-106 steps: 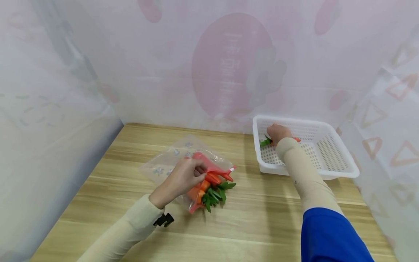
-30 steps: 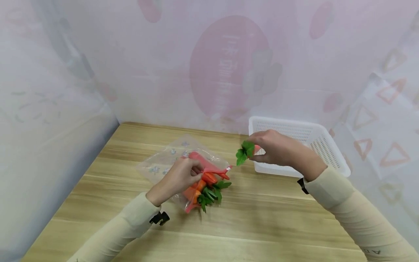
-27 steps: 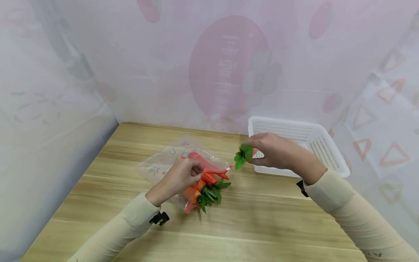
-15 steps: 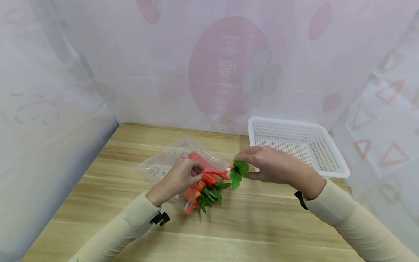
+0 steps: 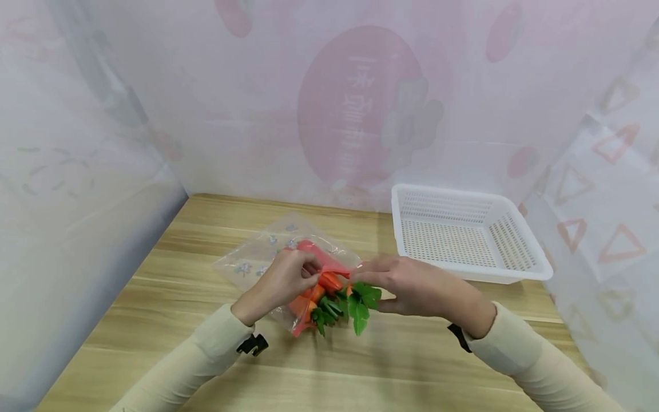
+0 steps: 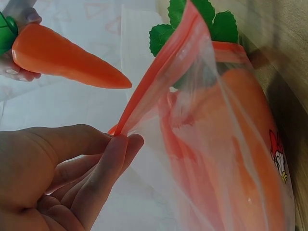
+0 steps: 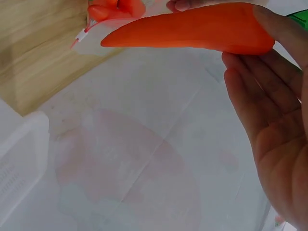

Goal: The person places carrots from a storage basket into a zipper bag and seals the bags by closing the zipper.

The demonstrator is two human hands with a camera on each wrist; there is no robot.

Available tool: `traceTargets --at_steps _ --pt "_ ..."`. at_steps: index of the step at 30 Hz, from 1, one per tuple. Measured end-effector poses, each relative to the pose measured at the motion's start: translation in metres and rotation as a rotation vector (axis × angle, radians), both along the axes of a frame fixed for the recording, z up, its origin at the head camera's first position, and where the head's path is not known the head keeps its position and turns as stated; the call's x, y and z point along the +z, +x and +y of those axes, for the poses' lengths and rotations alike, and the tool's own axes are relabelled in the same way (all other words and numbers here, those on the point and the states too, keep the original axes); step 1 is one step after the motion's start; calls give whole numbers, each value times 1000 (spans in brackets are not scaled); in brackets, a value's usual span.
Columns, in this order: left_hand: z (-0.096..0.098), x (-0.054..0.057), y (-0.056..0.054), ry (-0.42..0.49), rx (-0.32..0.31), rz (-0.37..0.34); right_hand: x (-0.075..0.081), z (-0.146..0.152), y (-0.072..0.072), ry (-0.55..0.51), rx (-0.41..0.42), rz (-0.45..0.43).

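My left hand (image 5: 280,280) pinches the red zip edge of a clear printed zip bag (image 5: 257,249) between thumb and fingertips, holding its mouth apart. Several orange carrots (image 6: 255,154) with green leaves lie inside, their tops sticking out of the mouth. My right hand (image 5: 419,286) grips one more carrot (image 7: 192,31) by its thick leafy end. In the left wrist view that carrot's tip points at the bag's mouth, just short of the red edge. Leaves and the right hand's fingers hide most of it in the head view.
A white perforated plastic basket (image 5: 448,243) stands at the back right of the wooden table (image 5: 329,366). Pale printed sheets (image 5: 360,103) rise behind and at both sides. A white zip slider (image 7: 83,33) sits at one end of the bag's edge.
My right hand was in the basket on a carrot 3.5 seconds ago; it has since carried it left and nearer, to the bag's mouth. The left hand has kept its hold on the bag.
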State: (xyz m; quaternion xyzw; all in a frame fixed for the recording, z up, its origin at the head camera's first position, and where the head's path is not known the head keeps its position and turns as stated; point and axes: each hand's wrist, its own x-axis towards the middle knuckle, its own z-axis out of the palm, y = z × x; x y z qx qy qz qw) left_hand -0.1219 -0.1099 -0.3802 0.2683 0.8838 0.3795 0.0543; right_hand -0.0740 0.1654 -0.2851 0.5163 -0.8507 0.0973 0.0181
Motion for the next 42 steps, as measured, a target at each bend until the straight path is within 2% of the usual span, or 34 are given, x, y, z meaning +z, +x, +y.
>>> traceTargets --at_steps 4,12,21,25,30,42 --pt "0 -2 -1 2 4 -10 -12 -3 0 -31 17 14" --pt "0 0 0 -3 2 -9 -50 -1 -5 -253 96 10" --pt "0 -3 1 13 -14 -1 -87 -2 -13 -399 125 75" --pt "0 -3 0 24 -17 2 -100 -1 -20 -450 103 59" --pt "0 -3 1 36 -23 -8 -111 2 -25 -480 37 80" --pt "-1 -3 1 7 -5 -25 -121 1 -23 -462 -109 74"
